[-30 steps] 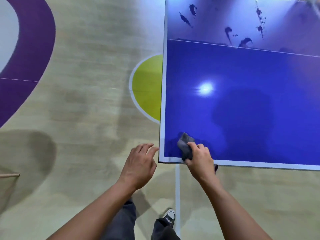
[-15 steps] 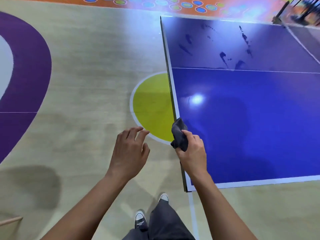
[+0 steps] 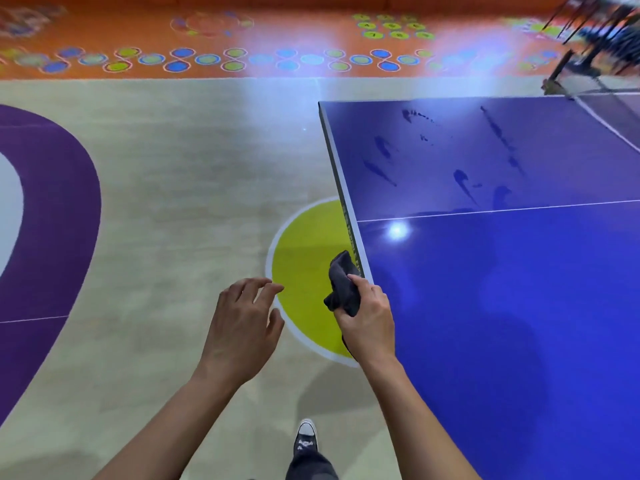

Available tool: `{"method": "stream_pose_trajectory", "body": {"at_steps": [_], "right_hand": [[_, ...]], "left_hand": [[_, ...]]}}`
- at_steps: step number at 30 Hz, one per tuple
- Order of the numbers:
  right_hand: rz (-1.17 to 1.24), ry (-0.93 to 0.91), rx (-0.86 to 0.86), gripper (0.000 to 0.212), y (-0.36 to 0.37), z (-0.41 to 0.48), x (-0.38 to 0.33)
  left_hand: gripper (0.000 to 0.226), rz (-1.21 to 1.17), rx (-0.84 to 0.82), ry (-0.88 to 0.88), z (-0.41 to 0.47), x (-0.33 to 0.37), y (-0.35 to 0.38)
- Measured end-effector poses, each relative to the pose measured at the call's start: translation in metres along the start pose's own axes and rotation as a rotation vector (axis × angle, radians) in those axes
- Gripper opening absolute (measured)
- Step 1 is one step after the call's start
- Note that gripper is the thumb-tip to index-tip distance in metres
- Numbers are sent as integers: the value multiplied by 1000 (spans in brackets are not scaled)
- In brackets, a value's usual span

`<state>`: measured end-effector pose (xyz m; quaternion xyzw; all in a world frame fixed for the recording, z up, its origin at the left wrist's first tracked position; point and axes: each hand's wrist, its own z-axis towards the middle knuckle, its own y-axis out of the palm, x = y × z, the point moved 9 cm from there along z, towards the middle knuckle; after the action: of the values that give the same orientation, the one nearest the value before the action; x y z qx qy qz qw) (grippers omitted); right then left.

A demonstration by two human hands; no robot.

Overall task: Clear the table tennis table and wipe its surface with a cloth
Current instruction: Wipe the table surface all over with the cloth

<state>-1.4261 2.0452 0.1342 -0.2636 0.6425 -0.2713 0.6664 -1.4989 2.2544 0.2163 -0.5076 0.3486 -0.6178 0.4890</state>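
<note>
The blue table tennis table [image 3: 502, 306] fills the right half of the view, its left end edge running from top centre down toward me. Dark wet smears [image 3: 460, 178] mark the far half beyond the white centre line. My right hand [image 3: 369, 320] grips a bunched dark grey cloth [image 3: 343, 285] against the table's left edge. My left hand [image 3: 242, 323] hovers over the floor to the left of the table, fingers relaxed and spread, holding nothing.
The net and its post [image 3: 561, 84] stand at the top right corner. A yellow floor circle [image 3: 308, 271] lies beside the table edge. Purple floor markings [image 3: 62, 220] curve at the left; an orange patterned strip [image 3: 242, 46] runs along the back. My shoe [image 3: 306, 439] is below.
My right hand has slid the cloth from the near left corner further along the table's left edge. My view has risen, showing more of the far floor.
</note>
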Motion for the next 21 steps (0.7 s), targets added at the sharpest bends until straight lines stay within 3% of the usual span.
{"method": "stream_pose_trajectory", "body": {"at_steps": [10,21], "right_hand": [[28,-80,67,61,54,186,-98],[33,32,174,57,124,379,-181]], "left_hand": [[36,-39,7,-53,176,-106,10],[33,-88,-66,107,415,-221,21]]}}
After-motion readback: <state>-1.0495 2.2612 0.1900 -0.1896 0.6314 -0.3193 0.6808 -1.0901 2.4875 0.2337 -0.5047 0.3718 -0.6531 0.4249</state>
